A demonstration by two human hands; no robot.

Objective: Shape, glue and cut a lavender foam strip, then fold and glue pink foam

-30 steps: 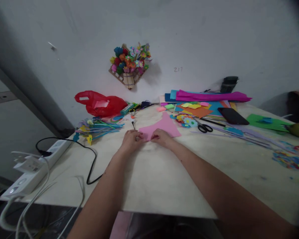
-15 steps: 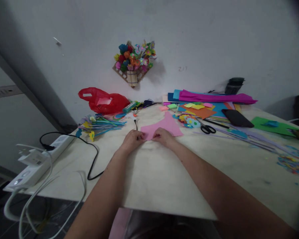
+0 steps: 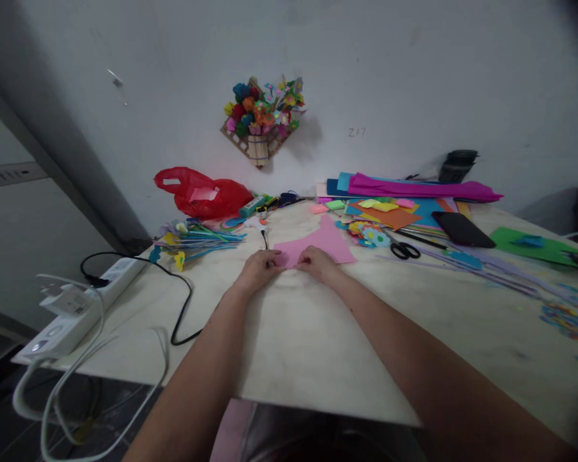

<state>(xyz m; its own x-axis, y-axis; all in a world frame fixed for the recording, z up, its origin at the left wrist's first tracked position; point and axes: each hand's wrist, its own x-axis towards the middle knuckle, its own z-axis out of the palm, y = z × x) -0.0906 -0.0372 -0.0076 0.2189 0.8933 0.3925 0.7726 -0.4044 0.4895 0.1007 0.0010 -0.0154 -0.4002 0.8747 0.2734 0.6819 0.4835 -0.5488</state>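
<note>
A pink craft sheet (image 3: 336,242) with one curved, cut-away side lies flat on the table (image 3: 313,346). My left hand (image 3: 260,271) is closed at the sheet's near left corner, thumb and fingers pinching its edge. Close beside it, my right hand (image 3: 316,264) pinches the same near edge with bent fingers. The fingertips hide part of that edge, and a small gap separates the two hands. Right of the sheet sit cut-out paper flowers (image 3: 368,233) and black-handled scissors (image 3: 404,249).
On the left are flowers on stems (image 3: 202,239), a red plastic bag (image 3: 207,196), a glue gun (image 3: 256,222), a black cable (image 3: 190,298) and a white power strip (image 3: 108,292). Stacked coloured sheets (image 3: 414,188), a phone (image 3: 464,230) and paper scraps (image 3: 571,321) lie right.
The view has shifted slightly. Both hands stay at the sheet's near edge, with only a slight movement of the fingers.
</note>
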